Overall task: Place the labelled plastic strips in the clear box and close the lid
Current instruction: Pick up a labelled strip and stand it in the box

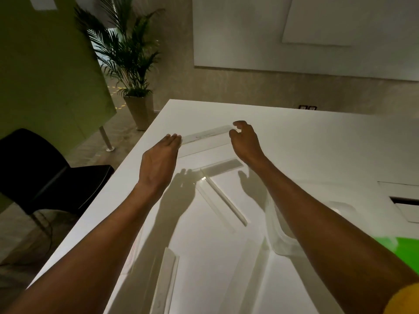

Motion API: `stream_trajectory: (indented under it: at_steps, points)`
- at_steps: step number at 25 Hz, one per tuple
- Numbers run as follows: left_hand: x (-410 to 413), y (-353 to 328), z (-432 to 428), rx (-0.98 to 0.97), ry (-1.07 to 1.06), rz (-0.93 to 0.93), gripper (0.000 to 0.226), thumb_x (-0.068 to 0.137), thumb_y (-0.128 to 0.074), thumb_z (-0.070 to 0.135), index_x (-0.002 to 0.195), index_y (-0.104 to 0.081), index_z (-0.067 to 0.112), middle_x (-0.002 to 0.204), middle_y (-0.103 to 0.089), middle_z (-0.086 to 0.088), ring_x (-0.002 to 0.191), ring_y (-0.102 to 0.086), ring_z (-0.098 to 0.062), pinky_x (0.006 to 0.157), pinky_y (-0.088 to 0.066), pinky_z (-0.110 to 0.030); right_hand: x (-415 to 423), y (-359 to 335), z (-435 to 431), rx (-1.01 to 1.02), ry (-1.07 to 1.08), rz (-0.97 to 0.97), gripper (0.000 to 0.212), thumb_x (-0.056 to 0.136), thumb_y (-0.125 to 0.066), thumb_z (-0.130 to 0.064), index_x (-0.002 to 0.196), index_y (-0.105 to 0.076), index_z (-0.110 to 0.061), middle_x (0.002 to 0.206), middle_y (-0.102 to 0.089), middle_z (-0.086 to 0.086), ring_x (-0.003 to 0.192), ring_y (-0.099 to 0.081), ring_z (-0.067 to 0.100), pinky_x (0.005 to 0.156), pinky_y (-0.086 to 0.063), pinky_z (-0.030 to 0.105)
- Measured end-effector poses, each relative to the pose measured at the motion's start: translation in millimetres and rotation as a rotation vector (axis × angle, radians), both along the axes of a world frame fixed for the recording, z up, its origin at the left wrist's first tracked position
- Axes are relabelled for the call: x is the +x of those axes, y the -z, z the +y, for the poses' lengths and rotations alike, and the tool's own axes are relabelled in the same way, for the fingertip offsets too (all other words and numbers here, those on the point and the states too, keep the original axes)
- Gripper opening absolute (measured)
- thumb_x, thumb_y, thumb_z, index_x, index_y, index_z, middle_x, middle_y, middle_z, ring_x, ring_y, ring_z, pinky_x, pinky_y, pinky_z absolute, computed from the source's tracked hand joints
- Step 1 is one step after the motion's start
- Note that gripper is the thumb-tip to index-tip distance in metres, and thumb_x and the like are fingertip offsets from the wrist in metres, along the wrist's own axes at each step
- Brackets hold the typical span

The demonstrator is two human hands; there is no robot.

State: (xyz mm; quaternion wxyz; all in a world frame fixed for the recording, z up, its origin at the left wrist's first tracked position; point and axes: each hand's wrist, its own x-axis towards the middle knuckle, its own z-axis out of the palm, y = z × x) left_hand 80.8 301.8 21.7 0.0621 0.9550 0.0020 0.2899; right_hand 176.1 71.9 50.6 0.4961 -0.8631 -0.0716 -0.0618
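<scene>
A long clear box (205, 141) lies across the far part of the white table (317, 143), a labelled strip showing on its top. My left hand (159, 158) reaches flat to its left end, fingertips touching it. My right hand (246, 140) hovers at its right end, fingers curled and apart, holding nothing. Several clear plastic strips lie nearer me: one (223, 166) just behind the box, two (223, 201) angled in the middle, one (164, 282) at the near edge.
A clear plastic bag (280, 234) lies under my right forearm. A green sheet (392, 244) sits at the right edge. A black chair (45, 168) stands left of the table, with a potted palm (131, 64) beyond. A cable slot (405, 200) opens in the table at right.
</scene>
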Motion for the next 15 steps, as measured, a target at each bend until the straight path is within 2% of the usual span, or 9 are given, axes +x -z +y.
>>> stream_trajectory:
  at_steps: [3, 6, 8, 10, 13, 15]
  points:
    - [-18, -11, -18, 0.019, 0.081, -0.113, 0.044, 0.099, -0.065, 0.004, 0.142, -0.062, 0.012, 0.146, -0.062, -0.007, 0.139, -0.057, -0.025, 0.100, -0.059, -0.045, -25, -18, -26, 0.372, 0.070, 0.276, 0.049, 0.098, -0.052, -0.053, 0.129, -0.055, -0.015, 0.119, -0.065, 0.008, 0.117, -0.066, 0.031, 0.102, -0.054, 0.042]
    - [-41, -15, -42, 0.015, 0.146, -0.179, 0.042, 0.099, -0.065, 0.004, 0.141, -0.063, 0.009, 0.145, -0.063, -0.009, 0.139, -0.056, -0.027, 0.101, -0.058, -0.046, -57, -18, -49, 0.579, -0.012, 0.374, 0.040, 0.100, -0.056, -0.047, 0.117, -0.058, -0.011, 0.119, -0.064, 0.018, 0.102, -0.073, 0.035, 0.084, -0.064, 0.038]
    - [-58, -17, -58, -0.009, 0.183, -0.191, 0.040, 0.100, -0.064, 0.004, 0.140, -0.064, 0.009, 0.144, -0.063, -0.009, 0.139, -0.057, -0.028, 0.101, -0.058, -0.047, -82, -18, -63, 0.698, -0.001, 0.364, 0.042, 0.101, -0.059, -0.040, 0.121, -0.057, -0.003, 0.116, -0.061, 0.021, 0.091, -0.073, 0.032, 0.075, -0.064, 0.034]
    - [-76, -19, -74, -0.059, 0.234, -0.192, 0.037, 0.102, -0.063, 0.008, 0.138, -0.066, 0.009, 0.142, -0.065, -0.010, 0.136, -0.059, -0.029, 0.102, -0.058, -0.046, -106, -19, -80, 0.763, 0.015, 0.326, 0.045, 0.100, -0.062, -0.037, 0.124, -0.057, 0.001, 0.111, -0.060, 0.019, 0.087, -0.073, 0.028, 0.073, -0.064, 0.032]
    - [-100, -22, -96, -0.095, 0.329, -0.199, 0.036, 0.103, -0.058, 0.016, 0.137, -0.067, 0.011, 0.139, -0.068, -0.008, 0.128, -0.065, -0.030, 0.102, -0.057, -0.044, -134, -22, -109, 0.681, 0.045, 0.228, 0.044, 0.100, -0.062, -0.039, 0.119, -0.059, 0.000, 0.101, -0.062, 0.016, 0.084, -0.072, 0.026, 0.077, -0.064, 0.035]
    - [-113, -29, -107, -0.150, 0.403, -0.162, 0.041, 0.103, -0.058, 0.024, 0.143, -0.062, 0.017, 0.141, -0.067, -0.004, 0.126, -0.064, -0.024, 0.101, -0.057, -0.040, -152, -25, -128, 0.683, 0.054, 0.154, 0.040, 0.101, -0.061, -0.038, 0.112, -0.061, 0.000, 0.096, -0.063, 0.016, 0.083, -0.072, 0.027, 0.081, -0.065, 0.038]
